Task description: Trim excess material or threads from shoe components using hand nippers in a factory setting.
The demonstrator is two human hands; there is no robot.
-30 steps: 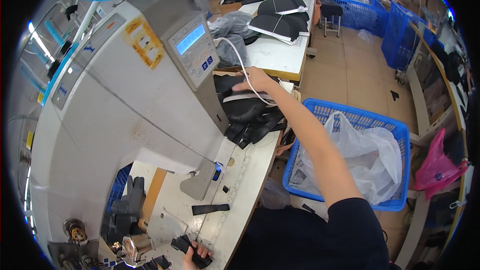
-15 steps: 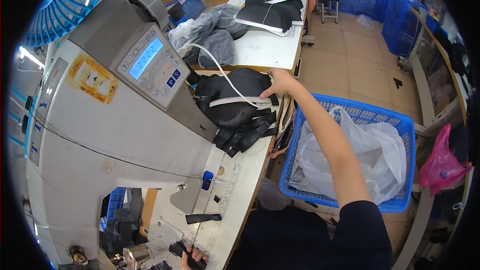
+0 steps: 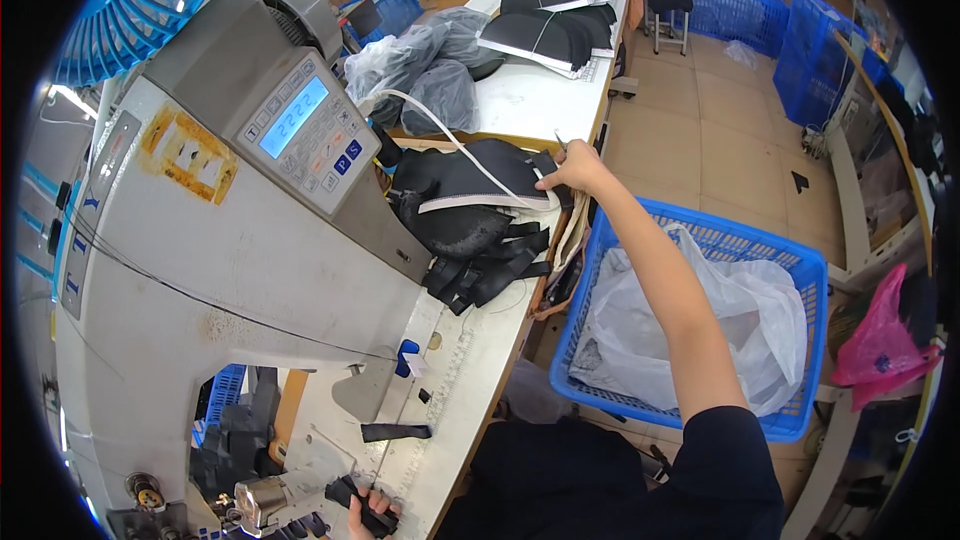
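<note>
My left hand (image 3: pixel 372 514) is closed round a folded black fabric piece (image 3: pixel 343 491) at the sewing machine's near end. A short black strap (image 3: pixel 396 432) lies on the white machine table (image 3: pixel 455 395) just beyond it. My right arm stretches to the far end of the table. There my right hand (image 3: pixel 577 170) is closed beside a heap of black padded fabric (image 3: pixel 500 166) with a white-edged strip. Out of its fingers sticks a thin pointed thing (image 3: pixel 559 139), too small to name. Black straps (image 3: pixel 500 268) hang loosely from the heap.
The grey sewing machine (image 3: pixel 270 270) with its lit panel fills the left, and a white cord (image 3: pixel 440 125) crosses the heap. A blue basket (image 3: pixel 690 420) lined with white plastic stands on the floor at right. Stacked black pieces (image 3: pixel 545 37) lie on the far table.
My right hand has lifted slightly off the heap's edge toward the right, and a thin pointed thing now shows in its fingers. My left hand still holds the black fabric piece. The view has shifted slightly.
</note>
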